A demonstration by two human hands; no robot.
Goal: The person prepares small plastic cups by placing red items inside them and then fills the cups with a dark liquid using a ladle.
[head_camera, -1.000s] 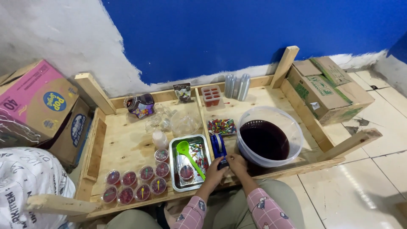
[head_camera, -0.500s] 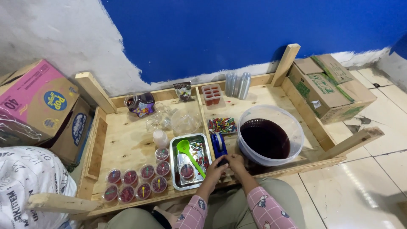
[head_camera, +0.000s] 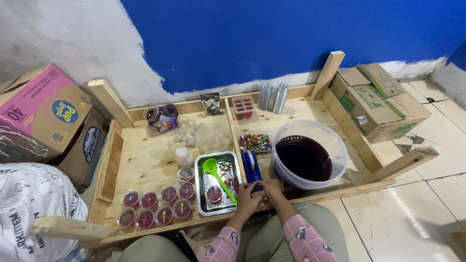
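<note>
While a wide tub of dark liquid (head_camera: 309,156) crowds its outer side, the right hand (head_camera: 273,188) meets the left hand (head_camera: 249,196), both pinching the blue tape dispenser's (head_camera: 252,166) near end, metal tray (head_camera: 203,207) beside the left.

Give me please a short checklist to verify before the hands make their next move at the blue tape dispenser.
1. Both hands at the blue tape dispenser: ok, left hand and right hand meet at its near end.
2. Grip on tape: cannot tell, fingers hide it.
3. Bowl of dark liquid upright: ok, but close to the right hand.
4. Green spoon inside the metal tray: ok.
5. Filled cups in rows: ok.
</note>
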